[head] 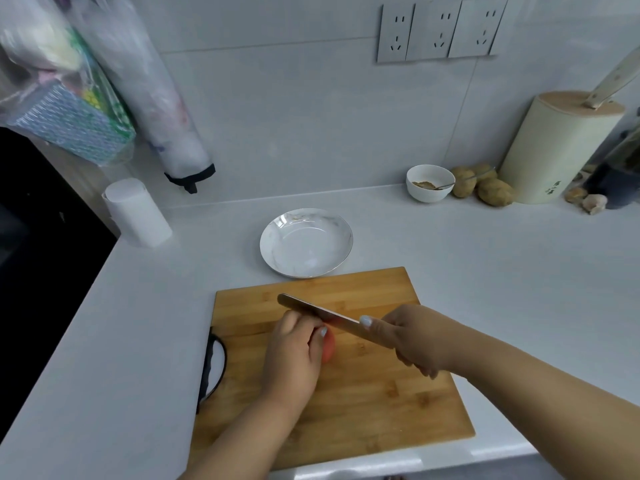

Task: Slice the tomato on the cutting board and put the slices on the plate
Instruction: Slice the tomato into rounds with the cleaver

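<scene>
- Tomato (328,346) sitting near the middle of the wooden cutting board (363,393), mostly hidden under the left hand (294,355); only a red sliver showing.
- Left hand curling over the tomato, fingertips holding it down.
- Right hand (412,337) gripping the knife (311,311) handle, hiding the handle entirely; forefinger lying along the blade.
- Blade angling above the left fingers, just beyond the tomato; whether touching it, hard to tell.
- White plate (306,242) lying just behind the board.
- Small bowl (430,183), potatoes (481,187) and cream knife block (554,147) standing further back right, partly cut off.
</scene>
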Motion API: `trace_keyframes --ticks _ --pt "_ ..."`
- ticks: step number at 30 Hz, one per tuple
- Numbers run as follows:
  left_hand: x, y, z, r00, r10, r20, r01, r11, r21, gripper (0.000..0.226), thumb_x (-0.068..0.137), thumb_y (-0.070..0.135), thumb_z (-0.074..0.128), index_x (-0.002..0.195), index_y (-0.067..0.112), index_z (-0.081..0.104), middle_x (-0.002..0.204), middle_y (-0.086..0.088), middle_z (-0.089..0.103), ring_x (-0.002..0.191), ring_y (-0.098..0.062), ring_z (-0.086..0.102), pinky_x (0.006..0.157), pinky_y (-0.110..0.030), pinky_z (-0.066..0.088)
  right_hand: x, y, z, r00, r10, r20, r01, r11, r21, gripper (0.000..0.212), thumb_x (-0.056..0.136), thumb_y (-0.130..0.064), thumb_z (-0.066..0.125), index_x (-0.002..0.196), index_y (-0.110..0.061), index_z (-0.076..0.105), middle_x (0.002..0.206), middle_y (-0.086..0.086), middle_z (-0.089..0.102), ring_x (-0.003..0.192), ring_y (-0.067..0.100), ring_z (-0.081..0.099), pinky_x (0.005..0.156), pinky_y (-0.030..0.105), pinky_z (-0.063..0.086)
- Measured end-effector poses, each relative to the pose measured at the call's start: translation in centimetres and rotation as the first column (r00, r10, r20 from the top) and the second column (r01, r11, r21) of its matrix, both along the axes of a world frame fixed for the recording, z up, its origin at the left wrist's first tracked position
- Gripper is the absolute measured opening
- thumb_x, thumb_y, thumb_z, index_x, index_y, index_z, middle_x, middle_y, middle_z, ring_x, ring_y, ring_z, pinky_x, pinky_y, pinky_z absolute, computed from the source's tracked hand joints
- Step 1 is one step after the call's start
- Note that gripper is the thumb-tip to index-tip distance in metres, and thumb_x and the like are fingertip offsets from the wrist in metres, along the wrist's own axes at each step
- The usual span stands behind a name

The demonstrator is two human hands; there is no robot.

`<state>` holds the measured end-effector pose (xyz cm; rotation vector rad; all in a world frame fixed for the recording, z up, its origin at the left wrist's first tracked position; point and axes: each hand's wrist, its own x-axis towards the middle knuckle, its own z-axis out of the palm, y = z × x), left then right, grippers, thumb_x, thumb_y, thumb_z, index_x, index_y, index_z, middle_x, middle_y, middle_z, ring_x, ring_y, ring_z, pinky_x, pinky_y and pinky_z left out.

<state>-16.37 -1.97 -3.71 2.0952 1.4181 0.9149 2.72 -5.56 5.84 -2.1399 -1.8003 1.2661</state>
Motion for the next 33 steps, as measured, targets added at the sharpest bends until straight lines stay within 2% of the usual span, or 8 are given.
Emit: trace_keyframes --ticks 5,12,16,21,25,29,31,33 --pt "-0.1 0.2 0.0 1.0 -0.002 0.004 0.002 1.0 0.002 0.007 0.088 0.017 0.059 0.088 0.022 0.064 0.092 0.012 0.05 0.086 -0.007 0.051 0.073 -0.012 0.038 0.4 0.3 0.5 1.0 0.004 -0.008 -0.004 0.999 -0.053 0.063 0.089 -0.068 0.031 0.077 -0.011 0.054 0.062 0.006 0.056 0.041 0.015 0.051 0.054 0.026 0.053" --pt "-0.3 0.3 -0.1 1.0 -0.017 -0.016 0.017 1.0 0.003 0.007 0.089 0.02 0.057 0.091 0.023 0.063 0.095 0.011 0.05 0.086 -0.003 0.05 0.072 -0.01 0.037 0.0 1.4 0.3 0.999 0.014 -0.03 -0.016 0.997 -0.081 0.063 0.091 -0.068 0.03 0.078 -0.012 0.055 0.057 0.003 0.052 0.042 0.015 0.049 0.051 0.026 0.05" --pt "-0.4 0.4 -0.2 1.0 -0.02 -0.013 0.02 1.0 0.005 0.007 0.089 0.02 0.057 0.091 0.023 0.063 0.096 0.011 0.051 0.087 -0.004 0.05 0.073 -0.011 0.038 -0.8 2.6 -0.4 0.999 0.029 -0.02 -0.03 0.996 -0.085 0.073 0.091 -0.069 0.028 0.088 -0.004 0.06 0.066 0.012 0.057 0.051 0.023 0.052 0.053 0.027 0.049" --pt "-0.4 0.5 -0.3 1.0 -0.027 -0.002 0.027 1.0 -0.002 0.007 0.089 0.019 0.058 0.092 0.021 0.064 0.098 0.01 0.053 0.089 -0.002 0.05 0.075 -0.006 0.036 -2.3 4.0 -1.1 0.999 0.046 -0.023 -0.047 0.996 -0.072 0.064 0.091 -0.07 0.029 0.076 -0.011 0.049 0.071 0.015 0.058 0.056 0.027 0.054 0.053 0.027 0.049" --pt "-0.4 0.4 -0.4 1.0 -0.019 -0.005 0.019 1.0 -0.017 0.008 0.09 0.022 0.057 0.094 0.023 0.064 0.098 0.011 0.051 0.088 -0.002 0.049 0.074 -0.007 0.036 -1.1 3.7 -1.0 1.0 0.021 -0.019 -0.023 0.994 -0.104 0.068 0.091 -0.069 0.03 0.081 -0.007 0.055 0.07 0.013 0.056 0.051 0.022 0.05 0.05 0.026 0.047" --pt "-0.5 0.4 -0.6 1.0 -0.02 -0.023 0.019 0.999 -0.026 0.009 0.091 0.025 0.055 0.096 0.025 0.063 0.1 0.013 0.05 0.089 -0.006 0.05 0.075 -0.011 0.037 0.1 3.1 -1.4 1.0 -0.016 -0.019 0.013 0.991 -0.137 0.081 0.089 -0.071 0.032 0.102 0.001 0.064 0.067 0.01 0.054 0.047 0.018 0.046 0.047 0.024 0.043" --pt "-0.5 0.5 -0.6 1.0 -0.016 -0.024 0.015 1.0 -0.025 0.01 0.091 0.025 0.055 0.096 0.025 0.063 0.099 0.013 0.049 0.089 -0.006 0.051 0.075 -0.011 0.037 -0.4 3.5 -2.1 1.0 -0.002 -0.022 -0.001 0.992 -0.127 0.084 0.088 -0.073 0.031 0.098 0.003 0.063 0.069 0.013 0.055 0.05 0.021 0.048 0.049 0.026 0.045" --pt "-0.6 0.5 -0.6 0.999 -0.02 -0.027 0.02 1.0 -0.017 0.009 0.091 0.024 0.055 0.096 0.024 0.063 0.099 0.013 0.05 0.089 -0.005 0.05 0.075 -0.01 0.036 -1.3 4.0 -2.8 1.0 0.016 -0.018 -0.018 0.993 -0.12 0.078 0.087 -0.074 0.029 0.082 -0.002 0.057 0.071 0.017 0.057 0.053 0.026 0.051 0.053 0.029 0.048"
